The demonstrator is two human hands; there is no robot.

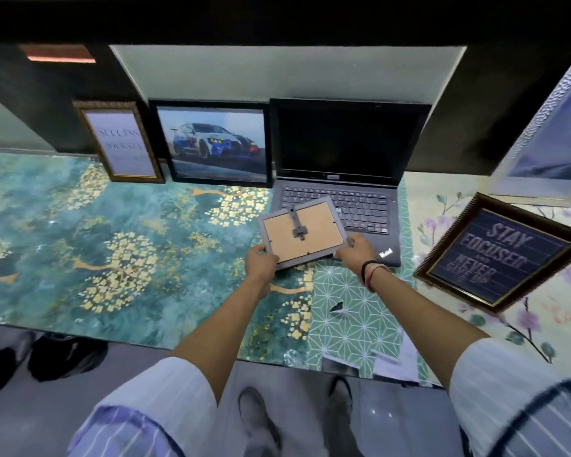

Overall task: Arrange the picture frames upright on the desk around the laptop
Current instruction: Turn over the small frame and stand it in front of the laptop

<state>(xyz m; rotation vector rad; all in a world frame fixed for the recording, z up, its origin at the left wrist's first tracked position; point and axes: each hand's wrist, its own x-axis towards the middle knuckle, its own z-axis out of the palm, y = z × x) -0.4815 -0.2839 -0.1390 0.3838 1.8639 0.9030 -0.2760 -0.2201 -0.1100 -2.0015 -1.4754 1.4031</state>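
Observation:
A small grey frame (302, 233) hangs back side up over the laptop's near left corner, its cardboard back and folding stand showing. My left hand (260, 261) grips its lower left corner and my right hand (356, 249) its lower right corner. The open black laptop (346, 150) stands at the back of the desk. Left of it a black frame with a racing car (216, 143) and a gold frame with text (121, 143) lean upright against the wall. A dark frame reading "Stay focused" (503, 255) lies flat at the right. A large silver frame (548, 136) stands at the far right.
The desk (80, 242) is covered with teal floral, green geometric and pale flowered sheets. Loose scraps of paper (393, 357) lie at its front edge. Dark shoes (66, 354) sit on the floor at the left, and my own feet show below the desk edge.

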